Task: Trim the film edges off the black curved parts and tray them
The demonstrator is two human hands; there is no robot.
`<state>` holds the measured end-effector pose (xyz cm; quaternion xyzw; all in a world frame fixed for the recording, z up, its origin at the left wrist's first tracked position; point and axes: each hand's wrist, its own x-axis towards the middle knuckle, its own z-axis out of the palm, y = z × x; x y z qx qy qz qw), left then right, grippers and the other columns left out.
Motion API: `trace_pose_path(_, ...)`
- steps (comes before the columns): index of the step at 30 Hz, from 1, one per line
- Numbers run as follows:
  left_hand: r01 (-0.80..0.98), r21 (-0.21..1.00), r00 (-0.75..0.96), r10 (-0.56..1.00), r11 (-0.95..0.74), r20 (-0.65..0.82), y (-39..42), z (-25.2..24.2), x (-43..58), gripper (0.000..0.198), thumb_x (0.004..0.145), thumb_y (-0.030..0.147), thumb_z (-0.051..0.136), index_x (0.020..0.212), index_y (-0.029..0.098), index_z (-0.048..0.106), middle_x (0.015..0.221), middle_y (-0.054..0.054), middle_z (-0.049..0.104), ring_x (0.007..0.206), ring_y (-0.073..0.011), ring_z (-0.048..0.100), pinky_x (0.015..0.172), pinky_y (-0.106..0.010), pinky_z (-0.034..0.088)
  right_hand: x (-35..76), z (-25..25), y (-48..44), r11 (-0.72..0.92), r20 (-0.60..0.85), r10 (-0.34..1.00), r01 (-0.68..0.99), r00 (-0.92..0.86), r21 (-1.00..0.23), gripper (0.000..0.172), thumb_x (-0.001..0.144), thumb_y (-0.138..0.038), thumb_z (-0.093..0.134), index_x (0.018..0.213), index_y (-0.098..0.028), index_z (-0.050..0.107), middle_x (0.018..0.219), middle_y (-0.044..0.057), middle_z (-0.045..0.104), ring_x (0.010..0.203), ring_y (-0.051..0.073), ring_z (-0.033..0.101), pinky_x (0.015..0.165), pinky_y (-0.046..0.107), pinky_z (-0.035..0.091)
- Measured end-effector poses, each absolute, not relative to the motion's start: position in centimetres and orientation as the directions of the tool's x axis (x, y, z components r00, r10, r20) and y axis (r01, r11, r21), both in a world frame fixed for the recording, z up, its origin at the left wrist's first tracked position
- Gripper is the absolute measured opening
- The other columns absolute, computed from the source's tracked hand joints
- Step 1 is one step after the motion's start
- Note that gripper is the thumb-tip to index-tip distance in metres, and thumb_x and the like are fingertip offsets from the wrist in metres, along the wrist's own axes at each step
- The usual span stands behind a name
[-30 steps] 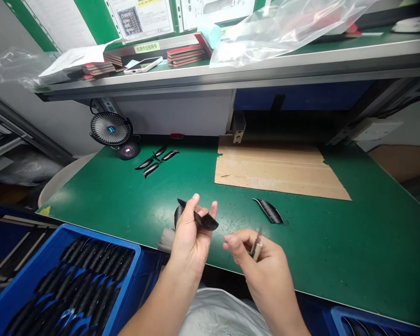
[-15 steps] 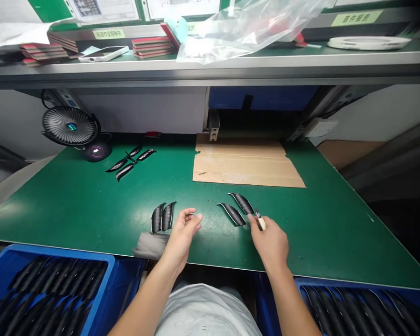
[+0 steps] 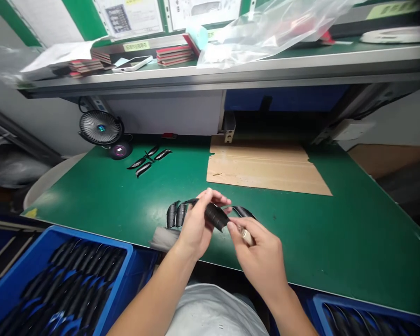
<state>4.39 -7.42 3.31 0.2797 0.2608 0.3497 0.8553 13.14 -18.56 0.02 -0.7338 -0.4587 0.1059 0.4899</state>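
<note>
A curved black ribbed piece has just been lifted off the green mat and is now pinched in the left hand, centre of the frame, against a pale-handled tool clasped by the right hand's fingers, two similar pieces lying just left.

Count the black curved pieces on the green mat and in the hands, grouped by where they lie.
Far group of black curved pieces on the green mat: 4
Near pair: 2
Piece by the right hand, partly hidden: 1
Piece in the left hand: 1
Total: 8
</note>
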Motion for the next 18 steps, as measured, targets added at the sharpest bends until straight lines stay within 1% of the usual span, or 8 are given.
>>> trace_pose_path(2, -0.580, 0.539, 0.583, 0.773, 0.611, -0.249, -7.1, 4.9, 3.9, 0.033, 0.084, 0.036, 0.065, 0.064, 0.017, 0.047, 0.060, 0.004, 0.044, 0.060, -0.0107, 0.051, 0.065, -0.027, 0.050, 11.5, 0.7, -18.8, -0.002, 0.328, 0.798, 0.547, 0.506, -0.837, 0.015, 0.093, -0.029, 0.056, 0.101, -0.023, 0.067, 0.098, 0.006, 0.067, 0.084, 0.020, 0.063, 0.074, 0.029, 0.050)
trace_pose_path(3, -0.643, 0.476, 0.547, 0.795, 0.600, -0.264, -6.9, 5.4, 3.6, 0.038, 0.085, 0.033, 0.064, 0.059, 0.018, 0.040, 0.054, 0.006, 0.036, 0.053, -0.0087, 0.043, 0.058, -0.024, 0.046, 11.0, 0.8, -19.0, 0.015, 0.321, 0.809, 0.529, 0.492, -0.849, 0.020, 0.094, -0.030, 0.056, 0.109, -0.023, 0.066, 0.102, 0.008, 0.066, 0.087, 0.021, 0.063, 0.075, 0.030, 0.051)
trace_pose_path(4, -0.701, 0.423, 0.501, 0.819, 0.574, -0.280, -6.8, 5.8, 3.3, 0.041, 0.085, 0.031, 0.062, 0.057, 0.019, 0.035, 0.051, 0.007, 0.031, 0.048, -0.0076, 0.038, 0.052, -0.022, 0.041, 10.7, 0.7, -19.3, 0.017, 0.305, 0.821, 0.513, 0.482, -0.858, 0.026, 0.095, -0.031, 0.054, 0.117, -0.023, 0.063, 0.107, 0.009, 0.065, 0.089, 0.022, 0.062, 0.075, 0.031, 0.052)
trace_pose_path(6, -0.789, 0.342, 0.416, 0.854, 0.510, -0.313, -6.4, 6.2, 2.6, 0.044, 0.085, 0.032, 0.057, 0.054, 0.019, 0.028, 0.048, 0.007, 0.026, 0.044, -0.0068, 0.032, 0.045, -0.020, 0.034, 10.4, 0.4, -19.8, 0.008, 0.271, 0.845, 0.495, 0.461, -0.869, 0.034, 0.097, -0.031, 0.050, 0.129, -0.023, 0.058, 0.113, 0.010, 0.063, 0.091, 0.022, 0.062, 0.074, 0.031, 0.053)
trace_pose_path(8, -0.835, 0.302, 0.355, 0.870, 0.459, -0.342, -6.2, 6.2, 2.0, 0.046, 0.085, 0.033, 0.054, 0.052, 0.020, 0.024, 0.046, 0.007, 0.023, 0.041, -0.0066, 0.029, 0.042, -0.020, 0.030, 10.1, 0.1, -20.2, 0.016, 0.255, 0.864, 0.483, 0.434, -0.876, 0.035, 0.098, -0.029, 0.048, 0.132, -0.025, 0.058, 0.109, 0.009, 0.064, 0.086, 0.020, 0.063, 0.073, 0.030, 0.053)
trace_pose_path(12, -0.856, 0.317, 0.293, 0.887, 0.409, -0.357, -6.0, 5.9, 1.7, 0.046, 0.084, 0.032, 0.051, 0.052, 0.020, 0.021, 0.043, 0.007, 0.020, 0.038, -0.0068, 0.025, 0.039, -0.021, 0.026, 9.7, 0.4, -19.8, 0.002, 0.183, 0.911, 0.439, 0.370, -0.899, 0.033, 0.097, -0.029, 0.051, 0.128, -0.027, 0.062, 0.088, 0.003, 0.066, 0.069, 0.016, 0.060, 0.064, 0.027, 0.051)
trace_pose_path(14, -0.849, 0.356, 0.273, 0.901, 0.390, -0.337, -6.2, 5.9, 1.7, 0.046, 0.084, 0.033, 0.051, 0.052, 0.020, 0.021, 0.043, 0.007, 0.020, 0.037, -0.0071, 0.024, 0.038, -0.021, 0.024, 9.7, 0.8, -19.5, -0.048, 0.115, 0.927, 0.418, 0.356, -0.907, 0.032, 0.097, -0.033, 0.051, 0.125, -0.027, 0.065, 0.082, 0.002, 0.065, 0.067, 0.017, 0.059, 0.061, 0.027, 0.049)
trace_pose_path(18, -0.829, 0.438, 0.251, 0.932, 0.347, -0.263, -6.8, 5.9, 1.8, 0.048, 0.085, 0.037, 0.050, 0.051, 0.020, 0.020, 0.042, 0.006, 0.020, 0.036, -0.0075, 0.024, 0.038, -0.022, 0.022, 10.1, 1.7, -19.0, -0.142, -0.023, 0.952, 0.373, 0.305, -0.917, 0.031, 0.097, -0.040, 0.049, 0.118, -0.029, 0.070, 0.075, 0.001, 0.065, 0.067, 0.018, 0.059, 0.061, 0.028, 0.048)
